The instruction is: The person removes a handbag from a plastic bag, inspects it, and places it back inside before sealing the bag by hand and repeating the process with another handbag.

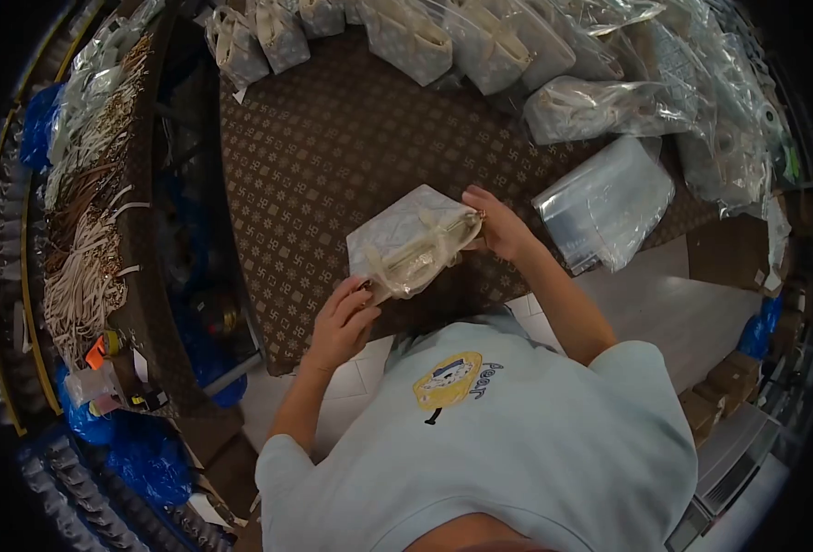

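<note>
Where the side bench (139, 276) runs along the left, a thick row of straps (84, 267) hangs from it, cream and brown, with an orange thing (101, 350) near its closest end. Across a gap stands the main bench, its patterned cover (305, 156) reaching the left edge, and small bags (268, 37) sit by its far left corner.

At the near edge, about midway along, the left hand (339, 324) has thumb and fingers closed on one end of a pale bag (383, 230), beside a metal ring. The bag is tilted, its mouth turned to the wearer and its handles (431, 223) lying across it; whether it rests on the cover or just above, I can't tell. The right hand (506, 230) grips the other end, fingers bent round it, the inner ones hidden.

To my mind this hold works best with even, light tension: keep both ends level, pinch beside the rings rather than on them, and leave the mouth uncreased.

Right of that hand, clear sleeves (609, 207) lie by the right edge, and wrapped bags (590, 109) crowd the far right corner.
</note>
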A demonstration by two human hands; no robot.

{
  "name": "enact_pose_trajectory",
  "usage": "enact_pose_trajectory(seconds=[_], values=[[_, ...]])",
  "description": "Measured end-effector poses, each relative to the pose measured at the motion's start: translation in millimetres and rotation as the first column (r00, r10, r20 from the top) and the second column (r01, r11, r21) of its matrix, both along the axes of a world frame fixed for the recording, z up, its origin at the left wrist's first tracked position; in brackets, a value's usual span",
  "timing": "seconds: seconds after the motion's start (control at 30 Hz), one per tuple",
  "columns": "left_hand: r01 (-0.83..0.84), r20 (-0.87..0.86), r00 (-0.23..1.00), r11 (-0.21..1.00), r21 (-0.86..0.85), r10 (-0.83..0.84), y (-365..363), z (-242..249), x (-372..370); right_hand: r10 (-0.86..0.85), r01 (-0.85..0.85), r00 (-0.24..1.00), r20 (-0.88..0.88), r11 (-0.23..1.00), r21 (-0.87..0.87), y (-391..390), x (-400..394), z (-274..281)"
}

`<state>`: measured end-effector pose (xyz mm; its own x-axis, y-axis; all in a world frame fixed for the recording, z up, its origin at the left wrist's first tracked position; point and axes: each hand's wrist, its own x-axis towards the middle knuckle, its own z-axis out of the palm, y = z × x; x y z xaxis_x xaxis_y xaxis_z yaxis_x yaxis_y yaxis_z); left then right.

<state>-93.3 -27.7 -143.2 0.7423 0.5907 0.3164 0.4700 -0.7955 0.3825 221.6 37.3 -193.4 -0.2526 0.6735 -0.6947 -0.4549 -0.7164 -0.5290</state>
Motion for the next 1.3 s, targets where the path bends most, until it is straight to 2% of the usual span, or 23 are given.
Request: enact_pose_trajectory(seconds=[0.07,0.1,0.13,0.17,0.2,0.23,0.37,0.43,0.47,0.5,0.53,0.6,0.67,0.7,0.77,0.87,0.9,0.97,1.0,1.03,1.13,1.2,1.3], values=[[-0.479,0.396,0.745,0.844,-0.242,0.537,-24,-20,14,0.07,-0.087,0.99,0.122,0.986,0.143,-24,10,-4],[-0.412,0.476,0.514,0.692,-0.593,0.714,-30,-34,18,0.117,-0.144,0.975,0.189,0.98,0.134,-35,13,0],[-0.389,0.469,0.53,0.694,-0.606,0.707,-32,-45,20,0.094,-0.118,0.976,0.194,0.986,0.118,-45,12,-1],[0.007,0.357,0.239,0.366,-0.931,0.903,-31,-55,18,0.154,-0.159,0.981,0.116,0.987,0.033,-53,7,-4],[0.491,0.046,0.058,0.011,-0.871,0.997,-26,-64,20,0.205,-0.204,0.978,0.033,0.978,-0.037,-57,3,-7],[0.231,0.136,0.308,0.064,-0.971,0.942,-25,-71,25,0.159,-0.16,0.986,0.04,0.987,0.011,-63,-1,-11],[0.149,0.072,0.513,-0.006,-0.989,0.855,-28,-83,29,0.117,-0.175,0.972,0.205,0.94,0.294,-76,9,-5],[0.036,0.099,0.528,0.094,-0.995,0.843,-25,-90,26,0.141,-0.597,0.603,0.785,0.732,0.328,-81,18,3],[0.033,0.095,0.534,0.091,-0.995,0.84,-25,-91,24,0.139,-0.591,0.607,0.783,0.737,0.328,-85,25,8],[0.006,0.103,0.523,0.117,-0.993,0.846,-23,-88,27,-0.119,-0.665,0.248,0.961,0.7,0.259,-92,38,13],[-0.021,0.112,0.51,0.143,-0.99,0.853,-23,-86,30,-0.37,-0.709,-0.155,0.916,0.688,0.157,-100,53,16],[-0.044,0.112,0.512,0.156,-0.987,0.852,-28,-84,33,-0.262,-0.597,-0.456,0.85,0.799,-0.073,-116,92,4],[-0.067,0.119,0.514,0.178,-0.982,0.849,-29,-83,37,-0.28,-0.612,-0.547,0.789,0.776,-0.15,-135,138,-29],[-0.068,0.142,0.497,0.201,-0.977,0.856,-31,-83,39,-0.285,-0.617,-0.547,0.787,0.772,-0.149,-133,146,-22],[-0.073,0.159,0.475,0.219,-0.973,0.865,-38,-84,40,0.055,-0.537,-0.227,0.972,0.826,-0.172,-129,155,8],[-0.077,0.15,0.491,0.214,-0.974,0.858,-36,-88,37,-0.195,-0.419,-0.113,0.974,0.898,0.132,-119,150,27],[-0.216,0.149,0.526,0.302,-0.929,0.837,-35,-84,36,-0.196,-0.423,-0.111,0.974,0.896,0.132,-116,151,25],[-0.352,0.143,0.548,0.382,-0.854,0.824,-33,-74,38,-0.299,-0.275,0.275,0.914,0.886,0.372,-105,151,21],[-0.499,0.122,0.636,0.527,-0.688,0.762,-28,-56,47,-0.298,-0.29,0.279,0.913,0.88,0.375,-96,144,28],[-0.595,0.064,0.712,0.649,-0.475,0.699,-23,-37,56,-0.463,-0.306,0.306,0.832,0.78,0.546,-86,128,43],[-0.316,0.361,0.751,0.78,-0.54,0.553,-6,11,122,-0.617,-0.55,0.373,0.693,0.454,0.701,-62,70,96],[-0.253,0.452,0.731,0.818,-0.516,0.511,14,24,139,-0.334,-0.53,0.739,0.585,0.247,0.811,-63,21,128],[0.118,0.406,0.912,0.909,-0.4,0.06,44,29,129,-0.211,-0.441,0.871,0.443,0.063,0.895,-67,-19,165]])
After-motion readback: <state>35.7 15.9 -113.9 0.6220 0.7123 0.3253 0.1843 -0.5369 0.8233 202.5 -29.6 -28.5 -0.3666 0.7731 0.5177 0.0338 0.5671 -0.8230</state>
